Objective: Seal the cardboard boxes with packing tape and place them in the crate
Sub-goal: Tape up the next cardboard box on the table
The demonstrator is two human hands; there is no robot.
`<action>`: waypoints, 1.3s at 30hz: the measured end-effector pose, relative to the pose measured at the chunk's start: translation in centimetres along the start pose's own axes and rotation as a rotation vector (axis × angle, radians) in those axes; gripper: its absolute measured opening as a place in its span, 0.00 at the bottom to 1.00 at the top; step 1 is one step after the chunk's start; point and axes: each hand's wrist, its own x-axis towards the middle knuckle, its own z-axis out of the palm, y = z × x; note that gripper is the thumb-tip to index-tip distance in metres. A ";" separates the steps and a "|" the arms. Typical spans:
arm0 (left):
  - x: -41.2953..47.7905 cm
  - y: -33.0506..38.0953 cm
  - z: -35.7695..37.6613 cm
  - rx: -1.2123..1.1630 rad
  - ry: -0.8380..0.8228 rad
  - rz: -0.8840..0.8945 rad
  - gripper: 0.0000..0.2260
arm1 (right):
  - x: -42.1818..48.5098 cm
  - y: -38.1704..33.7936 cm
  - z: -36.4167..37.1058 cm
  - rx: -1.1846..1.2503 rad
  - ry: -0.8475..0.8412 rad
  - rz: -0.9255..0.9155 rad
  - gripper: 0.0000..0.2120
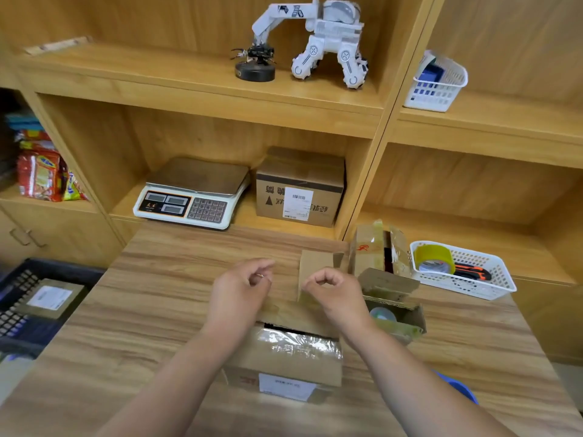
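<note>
Cardboard box (284, 357) on table (151, 310), far flap up. Left hand (243, 282) and right hand (331, 288) above box, fingers curled, grip unclear. Press flaps flush before fetching tape roll (433, 258) right of box.

Near box (284, 361): cardboard, table centre; near flap under wrinkled clear tape, far flap raised, white label on front.
Open boxes (370, 247): two, just right of it, flaps up.
Tape (433, 258): yellowish roll, on edge in basket (501, 279).
Crate (19, 279): dark, far left, holds one labelled crated box (50, 298).
</note>
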 end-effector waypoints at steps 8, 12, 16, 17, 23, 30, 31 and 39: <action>1.5 -2.9 -2.0 0.124 0.018 -0.069 0.12 | 1.1 -0.4 4.4 -0.430 0.075 0.025 0.13; 1.8 -3.6 -2.1 0.222 -0.048 -0.180 0.12 | 1.2 0.4 5.2 -0.617 0.067 0.059 0.16; 1.8 -4.3 -1.5 0.382 -0.108 -0.254 0.11 | 1.3 1.2 5.4 -0.730 0.056 0.093 0.16; 1.9 -4.6 -1.3 0.436 -0.113 -0.247 0.11 | 1.4 1.4 5.4 -0.756 0.049 0.101 0.16; 2.2 -6.6 -0.3 0.685 -0.169 -0.167 0.13 | 1.8 2.1 5.7 -0.888 0.001 0.135 0.17; 3.0 -7.6 0.1 0.741 -0.145 -0.143 0.22 | 1.9 2.4 6.1 -1.025 -0.028 0.129 0.13; 3.0 -7.7 0.2 0.756 -0.138 -0.134 0.21 | 2.0 2.4 6.1 -1.046 -0.030 0.126 0.13; 3.1 -8.2 0.7 0.828 -0.109 -0.063 0.22 | 2.1 2.1 6.1 -1.085 -0.038 0.140 0.12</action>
